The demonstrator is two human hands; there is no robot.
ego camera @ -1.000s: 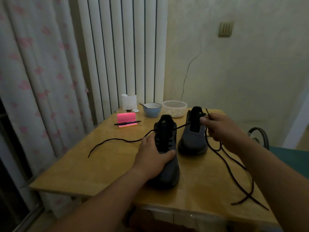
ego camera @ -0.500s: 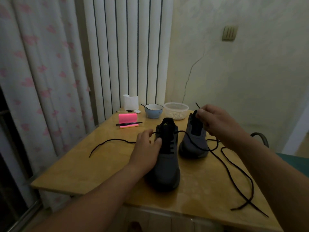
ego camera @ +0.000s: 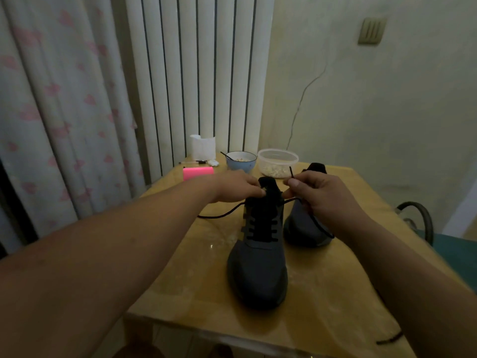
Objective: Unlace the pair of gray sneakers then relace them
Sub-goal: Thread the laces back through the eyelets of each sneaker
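A person's left hand (ego camera: pixel 238 187) curls its fingers (ego camera: pixel 258 189) on the tongue of the near sneaker (ego camera: pixel 258 267), which stands on the desk (ego camera: pixel 201 257). Just right of them, the fingers (ego camera: pixel 294 182) of the right hand (ego camera: pixel 325 197) pinch the black lace (ego camera: pixel 222 215) near its tip. The lace trails left from under the left fingers and loops below the right fingers, over the far sneaker (ego camera: pixel 302 228).

Table (ego camera: pixel 322 293): both sneakers stand on it.
Near sneaker (ego camera: pixel 258 270): front, left of the other sneaker (ego camera: pixel 302 228).
Bowl (ego camera: pixel 241 165), tub (ego camera: pixel 265 159): behind the sneakers.
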